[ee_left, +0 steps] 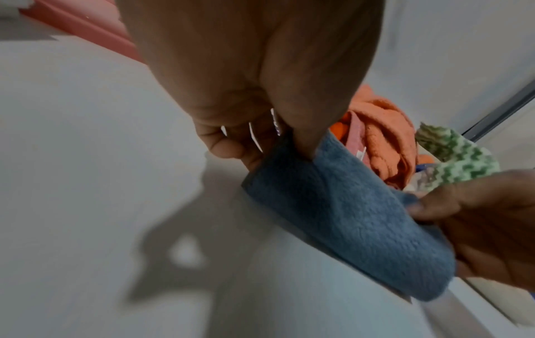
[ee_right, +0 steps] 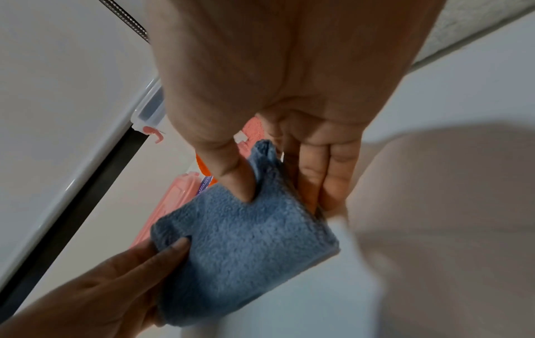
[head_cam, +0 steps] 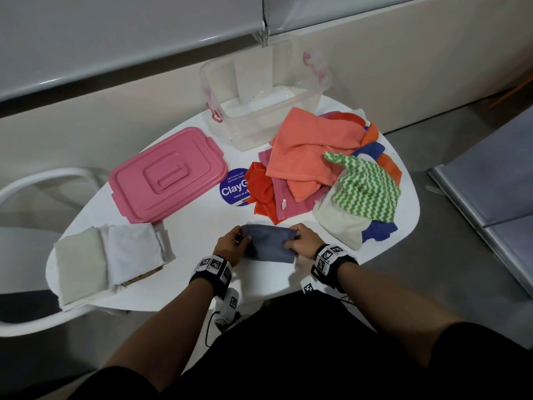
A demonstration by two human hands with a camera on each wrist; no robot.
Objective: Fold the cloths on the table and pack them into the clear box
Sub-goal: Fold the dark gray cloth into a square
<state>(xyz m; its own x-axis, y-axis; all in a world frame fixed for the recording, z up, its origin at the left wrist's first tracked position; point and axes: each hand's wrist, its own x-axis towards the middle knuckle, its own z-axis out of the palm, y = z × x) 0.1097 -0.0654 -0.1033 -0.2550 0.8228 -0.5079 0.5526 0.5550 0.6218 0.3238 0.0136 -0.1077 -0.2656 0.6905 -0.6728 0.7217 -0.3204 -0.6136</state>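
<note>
The blue cloth (head_cam: 269,245) is held just above the near edge of the counter (head_cam: 202,217), folded into a short band and spanning the gap between both hands. At its left end, the left hand (head_cam: 230,245) closes its grip on the fabric: the left wrist view shows the thumb pressed onto the top layer with curled fingers beneath. At its right end, the right hand (head_cam: 302,241) pinches the opposite edge, thumb dimpling the pile and fingers (ee_right: 315,180) backing the stacked layers. The material appears to be soft, light microfibre; it sags between the grips and offers no stiffness of its own, so the layers probably slide apart if only one is held. Take hold at the folded ends, clamping all layers together. Beyond the grips lies the clear box (head_cam: 259,111), open, with unfolded cloths (head_cam: 317,157) just right of it.
</note>
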